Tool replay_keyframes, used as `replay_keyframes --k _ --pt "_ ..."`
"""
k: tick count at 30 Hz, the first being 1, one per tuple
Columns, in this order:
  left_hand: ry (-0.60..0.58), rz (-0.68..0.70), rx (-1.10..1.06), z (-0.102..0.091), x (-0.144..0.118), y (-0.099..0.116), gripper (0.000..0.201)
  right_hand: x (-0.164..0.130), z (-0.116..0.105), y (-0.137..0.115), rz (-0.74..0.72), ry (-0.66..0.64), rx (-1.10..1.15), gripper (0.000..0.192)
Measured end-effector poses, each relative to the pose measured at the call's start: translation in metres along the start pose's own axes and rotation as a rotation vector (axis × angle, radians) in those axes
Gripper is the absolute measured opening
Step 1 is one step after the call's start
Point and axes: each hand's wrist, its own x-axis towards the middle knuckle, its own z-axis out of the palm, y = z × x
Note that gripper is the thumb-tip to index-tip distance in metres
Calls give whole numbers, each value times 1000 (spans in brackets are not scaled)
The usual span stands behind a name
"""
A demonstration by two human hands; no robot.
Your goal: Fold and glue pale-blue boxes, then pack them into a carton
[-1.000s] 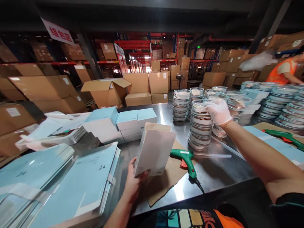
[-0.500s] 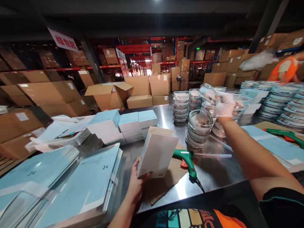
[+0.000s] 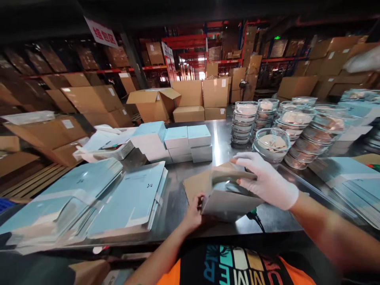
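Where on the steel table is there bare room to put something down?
Bare steel table shows between the blue boxes and the container stacks, and beside the flat blue sheets. The right side is crowded.

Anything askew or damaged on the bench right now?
Nothing damaged or spilled. The stacks of clear round containers lean slightly, and the light blue flat sheets overhang the steel table edge. The left hand and gloved right hand hold an open white box.
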Motion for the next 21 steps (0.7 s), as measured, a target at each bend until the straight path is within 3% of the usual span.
replay_keyframes --k 3,6,9,12,15,18,21 --pt "0 -8 178 1 -3 -5 84 -34 33 31 91 185 127 72" --pt "49 24 227 1 -5 -7 93 -78 73 61 169 344 195 98" --pt "88 113 148 -1 -7 3 103 -105 106 73 198 308 179 84" --pt "57 342 143 1 -5 22 76 -102 123 63 141 242 241 58" --pt "77 507 174 10 -3 34 63 -83 131 47 256 263 346 45" --pt "272 542 58 17 -3 31 76 -67 138 42 418 426 287 38" --pt "186 479 124 11 -4 24 74 -65 141 47 407 511 257 41"
